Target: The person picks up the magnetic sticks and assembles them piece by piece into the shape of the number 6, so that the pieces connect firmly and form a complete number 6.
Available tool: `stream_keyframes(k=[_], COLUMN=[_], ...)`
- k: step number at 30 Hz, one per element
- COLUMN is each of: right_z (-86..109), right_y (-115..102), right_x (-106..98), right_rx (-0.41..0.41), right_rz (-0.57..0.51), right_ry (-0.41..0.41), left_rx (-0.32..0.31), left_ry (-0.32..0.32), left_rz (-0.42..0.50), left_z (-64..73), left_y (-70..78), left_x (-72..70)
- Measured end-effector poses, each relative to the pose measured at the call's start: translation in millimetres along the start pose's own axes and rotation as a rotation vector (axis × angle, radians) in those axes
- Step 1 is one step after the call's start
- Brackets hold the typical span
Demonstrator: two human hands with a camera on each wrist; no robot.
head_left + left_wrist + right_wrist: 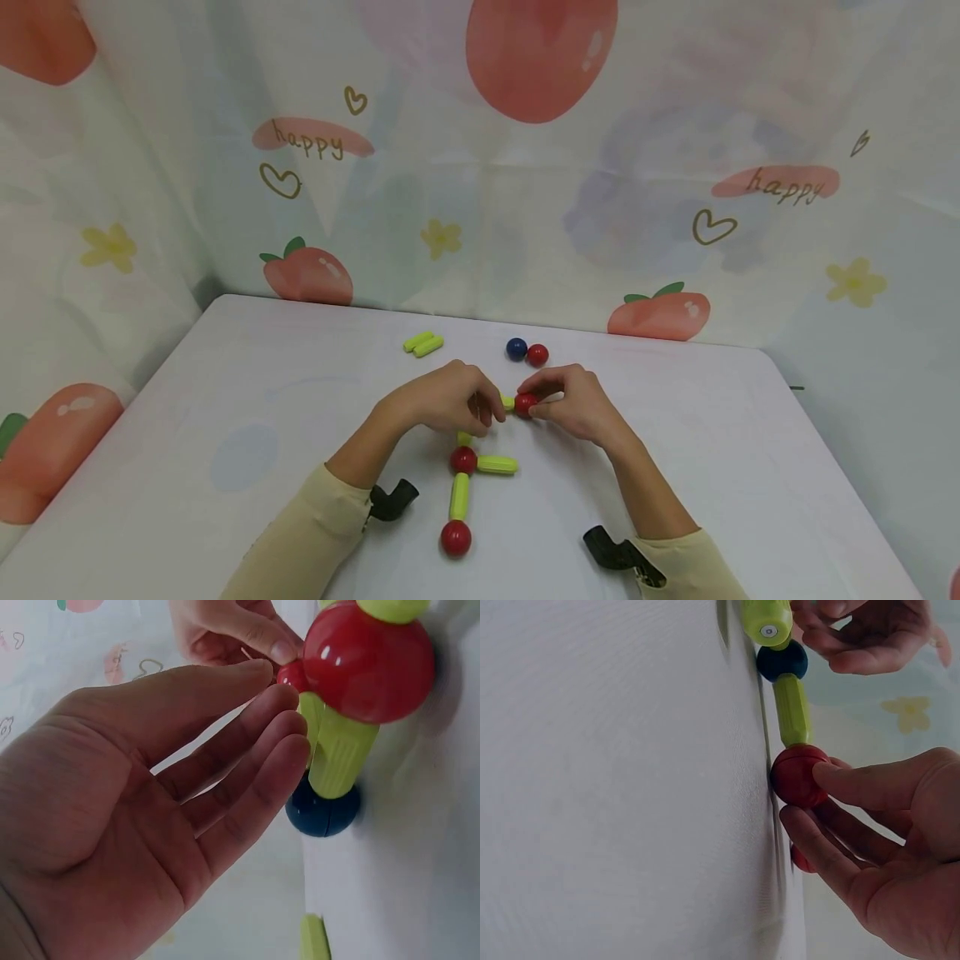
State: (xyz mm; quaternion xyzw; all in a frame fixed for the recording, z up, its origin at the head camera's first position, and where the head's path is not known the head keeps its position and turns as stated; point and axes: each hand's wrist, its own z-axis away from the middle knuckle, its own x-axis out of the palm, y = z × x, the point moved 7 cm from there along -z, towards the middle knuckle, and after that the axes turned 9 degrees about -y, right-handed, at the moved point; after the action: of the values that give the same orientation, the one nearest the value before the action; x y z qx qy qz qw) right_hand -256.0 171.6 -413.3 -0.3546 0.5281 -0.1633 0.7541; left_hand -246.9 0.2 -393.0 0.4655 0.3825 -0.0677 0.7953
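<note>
My right hand (pixel 576 406) pinches a red ball (pixel 799 776) between thumb and fingers at the far right end of a joined figure. A yellow-green rod (pixel 792 710) links that ball to a dark blue ball (pixel 781 661), which my left hand hides in the head view. Over this part hovers my left hand (pixel 453 398), fingers loosely bent, nothing in its grasp. Nearer me, a red ball (pixel 463 460) carries a side rod (pixel 498 466) pointing right. Another rod (pixel 459 497) runs from it to the nearest red ball (pixel 456 539).
Two loose yellow-green rods (pixel 428 346) lie at the back of the white table (pixel 300 392). A blue ball (pixel 516 349) and a red ball (pixel 537 355) sit side by side behind my right hand. A printed cloth (pixel 480 208) hangs along the back edge.
</note>
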Motion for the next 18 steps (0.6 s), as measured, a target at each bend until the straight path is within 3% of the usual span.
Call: stream_keyframes(k=[4, 8, 14, 18], right_z=[-0.1, 0.5, 1.6, 2.1], right_y=[1.6, 2.3, 0.4, -1.2], right_x=[-0.3, 0.4, 1.4, 1.7], right_rx=[0.013, 0.027, 0.029, 0.028], right_rz=[-0.001, -0.008, -0.013, -0.019], right_ry=[0.006, 0.009, 0.009, 0.009], left_rx=[-0.013, -0.053, -0.163, -0.258], left_ry=[0.083, 0.223, 0.445, 0.552], left_rz=[0.011, 0.024, 0.025, 0.009], left_z=[3.4, 9.3, 22.0, 28.0], left_y=[-9.9, -28.6, -58.2, -73.5], left_x=[-12.6, -29.1, -47.7, -54.7])
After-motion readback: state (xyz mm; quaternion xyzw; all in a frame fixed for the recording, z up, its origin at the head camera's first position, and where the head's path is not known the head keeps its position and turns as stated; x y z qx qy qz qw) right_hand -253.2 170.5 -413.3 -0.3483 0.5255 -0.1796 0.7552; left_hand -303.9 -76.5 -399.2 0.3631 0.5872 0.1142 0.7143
